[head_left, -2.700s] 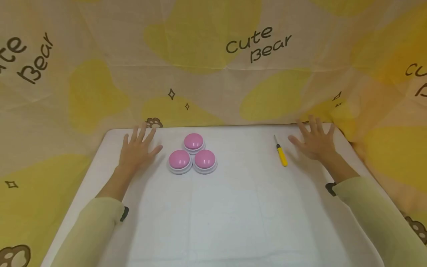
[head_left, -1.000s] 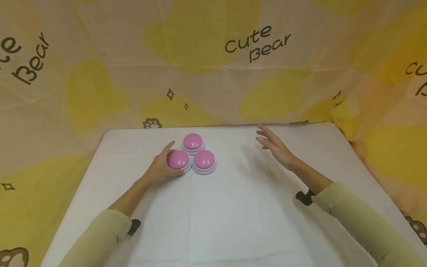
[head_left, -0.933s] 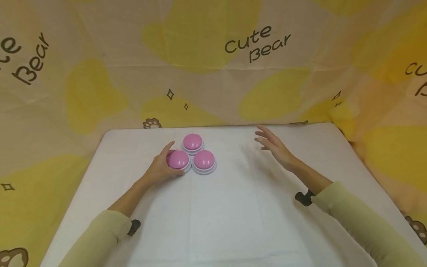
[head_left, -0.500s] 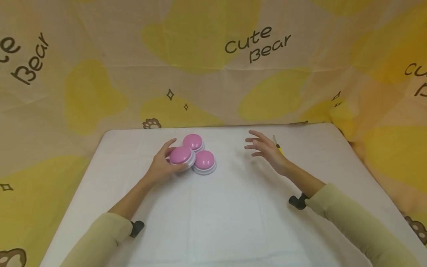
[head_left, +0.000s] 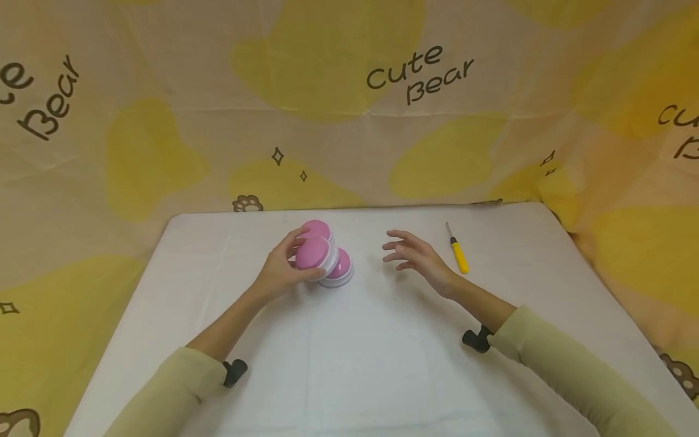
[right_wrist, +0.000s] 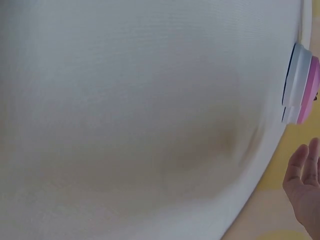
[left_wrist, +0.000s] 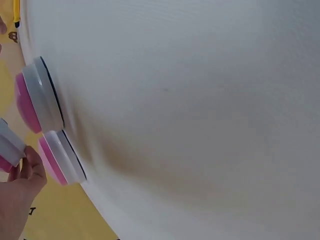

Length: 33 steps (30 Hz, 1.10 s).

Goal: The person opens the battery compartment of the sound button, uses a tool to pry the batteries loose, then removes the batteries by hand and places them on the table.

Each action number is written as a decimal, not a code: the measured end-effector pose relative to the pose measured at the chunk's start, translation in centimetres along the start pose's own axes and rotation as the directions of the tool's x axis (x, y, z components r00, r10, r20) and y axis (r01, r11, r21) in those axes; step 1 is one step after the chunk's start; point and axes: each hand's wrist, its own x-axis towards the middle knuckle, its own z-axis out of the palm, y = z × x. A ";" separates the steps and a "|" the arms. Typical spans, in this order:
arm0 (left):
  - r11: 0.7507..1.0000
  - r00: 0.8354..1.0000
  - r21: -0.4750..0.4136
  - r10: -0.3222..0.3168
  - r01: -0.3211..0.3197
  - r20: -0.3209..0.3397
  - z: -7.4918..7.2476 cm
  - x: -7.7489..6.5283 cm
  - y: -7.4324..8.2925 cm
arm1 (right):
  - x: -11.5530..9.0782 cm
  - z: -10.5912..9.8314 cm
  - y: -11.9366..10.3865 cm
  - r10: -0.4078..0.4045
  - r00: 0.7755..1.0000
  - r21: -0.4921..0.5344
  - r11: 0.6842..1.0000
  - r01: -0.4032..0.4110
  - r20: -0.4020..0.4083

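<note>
My left hand [head_left: 275, 273] grips a round push button [head_left: 312, 252] with a pink dome and a white base, thumb at the near side and fingers at the far side. It is raised off the table and tilted, dome toward the left. The left wrist view catches this button [left_wrist: 7, 145] at its edge, apart from the two others. Those stand on the table: one pink button [head_left: 317, 228] behind and another [head_left: 343, 264] to the right, both partly covered by the held one. My right hand [head_left: 423, 261] hovers with loosely bent fingers, holding nothing, right of the buttons.
A screwdriver [head_left: 460, 255] with a yellow and black handle lies beyond my right hand, its shaft pointing to the back. The table's white cover [head_left: 360, 364] reaches back to a yellow patterned cloth [head_left: 327, 133] that hangs behind and at both sides.
My left hand has taken hold of the front-left button, lifted it, tilted it and carried it rightward. My right hand has moved left and toward me, uncovering the screwdriver.
</note>
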 end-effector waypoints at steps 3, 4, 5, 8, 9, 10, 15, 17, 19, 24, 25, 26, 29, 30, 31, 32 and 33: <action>1.000 1.000 -0.015 0.020 -0.020 0.010 0.5 0.0 0.5 | 0.1 0.3 -0.1 -0.005 1.000 -0.013 1.000 0.005 0.005; 0.999 1.000 -0.023 0.025 -0.024 0.014 0.6 0.0 0.6 | 0.1 0.3 -0.1 -0.009 1.000 -0.016 1.000 0.009 0.007; 0.999 0.999 -0.033 0.028 -0.027 0.018 0.8 0.0 0.7 | 0.2 0.4 -0.1 -0.011 1.000 -0.018 1.000 0.011 0.008; 0.997 0.998 -0.066 0.048 -0.045 0.034 1.3 0.2 0.6 | 0.3 0.7 -0.2 -0.020 1.000 -0.028 0.999 0.020 0.010; 0.996 0.998 -0.075 0.055 -0.051 0.041 1.4 0.2 0.7 | 0.3 0.9 -0.2 -0.023 1.000 -0.033 0.999 0.024 0.011; 0.995 0.997 -0.080 0.055 -0.051 0.047 1.5 0.2 0.8 | 0.4 1.0 -0.3 -0.024 1.000 -0.044 0.999 0.025 0.012; 0.995 0.997 -0.093 0.031 -0.025 0.067 2.0 0.1 1.5 | 0.5 1.8 -0.7 -0.023 1.000 -0.090 0.996 0.025 0.021; 0.996 0.997 -0.086 0.016 -0.009 0.072 2.2 0.0 1.9 | 0.5 2.1 -0.8 -0.021 0.999 -0.110 0.994 0.024 0.025; 0.998 0.997 -0.068 0.006 0.000 0.081 2.3 -0.3 2.7 | 0.6 2.4 -0.9 -0.018 0.999 -0.132 0.991 0.022 0.028; 0.995 0.993 -0.097 -0.002 0.013 0.114 2.6 -1.1 4.4 | 1.0 2.7 -0.9 -0.013 0.999 -0.148 0.989 0.018 0.037; 0.992 0.993 -0.129 0.003 0.013 0.121 2.7 -1.1 4.3 | 1.0 2.8 -1.0 -0.011 0.999 -0.149 0.989 0.017 0.040; 0.986 0.992 -0.165 0.013 0.008 0.128 2.8 -1.1 4.2 | 1.0 2.8 -1.1 -0.012 0.999 -0.150 0.988 0.018 0.041; 0.961 0.985 -0.277 0.065 -0.019 0.158 3.1 -0.8 3.1 | 0.9 3.0 -1.7 -0.020 0.999 -0.168 0.985 0.027 0.044; 0.951 0.983 -0.308 0.080 -0.026 0.165 3.2 -0.6 2.8 | 0.8 3.2 -2.1 -0.021 0.999 -0.178 0.984 0.029 0.044; 0.946 0.981 -0.322 0.091 -0.032 0.169 3.4 -0.5 2.4 | 0.8 3.3 -2.5 -0.023 0.999 -0.187 0.982 0.031 0.044; 0.942 0.980 -0.333 0.098 -0.035 0.174 3.5 -0.3 2.0 | 0.7 3.5 -2.8 -0.024 0.999 -0.195 0.980 0.033 0.045; 0.939 0.978 -0.343 0.104 -0.037 0.180 3.6 -0.2 1.7 | 0.6 3.6 -3.2 -0.024 0.999 -0.204 0.978 0.033 0.046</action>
